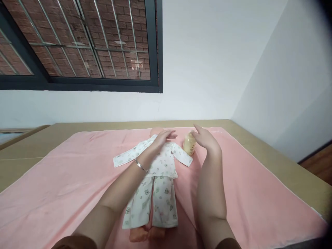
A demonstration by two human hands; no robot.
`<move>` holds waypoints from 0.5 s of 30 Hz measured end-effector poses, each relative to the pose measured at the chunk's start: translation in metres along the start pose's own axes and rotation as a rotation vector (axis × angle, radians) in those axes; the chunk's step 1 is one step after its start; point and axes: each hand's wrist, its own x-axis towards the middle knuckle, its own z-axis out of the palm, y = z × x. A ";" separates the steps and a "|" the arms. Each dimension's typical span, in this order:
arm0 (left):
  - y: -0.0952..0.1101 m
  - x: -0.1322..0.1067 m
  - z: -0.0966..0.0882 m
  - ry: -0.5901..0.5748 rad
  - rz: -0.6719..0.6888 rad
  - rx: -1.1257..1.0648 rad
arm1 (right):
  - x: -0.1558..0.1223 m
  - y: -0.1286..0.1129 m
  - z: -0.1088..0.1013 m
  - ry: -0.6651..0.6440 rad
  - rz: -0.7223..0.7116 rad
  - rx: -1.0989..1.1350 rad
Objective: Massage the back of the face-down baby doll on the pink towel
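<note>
A baby doll (155,173) in white printed pyjamas lies on its back on a pink towel (64,180), head away from me. My left hand (166,136) rests flat with fingers stretched out over the doll's upper chest and chin. A silver bracelet (141,166) circles that wrist. My right hand (206,140) hovers open beside a small pale yellow bottle (189,144), fingers reaching over its top. The bottle stands upright just right of the doll's shoulder.
The towel covers a tan table (272,155) set against white walls. A barred window (77,45) with a brick wall behind fills the upper left. Wooden floor (319,166) shows at the far right.
</note>
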 end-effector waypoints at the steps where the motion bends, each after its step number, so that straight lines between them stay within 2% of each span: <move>1: 0.003 0.004 0.013 -0.045 -0.086 -0.145 | 0.003 0.004 0.003 -0.028 0.010 -0.017; 4: 0.007 0.016 0.042 -0.117 -0.329 -0.439 | 0.013 0.014 0.015 -0.130 0.008 -0.029; 7: 0.007 0.026 0.053 -0.117 -0.437 -0.576 | 0.024 0.023 0.030 -0.150 0.011 -0.079; 12: 0.007 0.022 0.045 -0.093 -0.462 -0.603 | 0.033 0.027 0.043 -0.111 0.073 -0.208; 15: 0.009 0.002 0.032 -0.144 -0.436 -0.550 | 0.030 0.009 0.048 -0.058 0.125 -0.236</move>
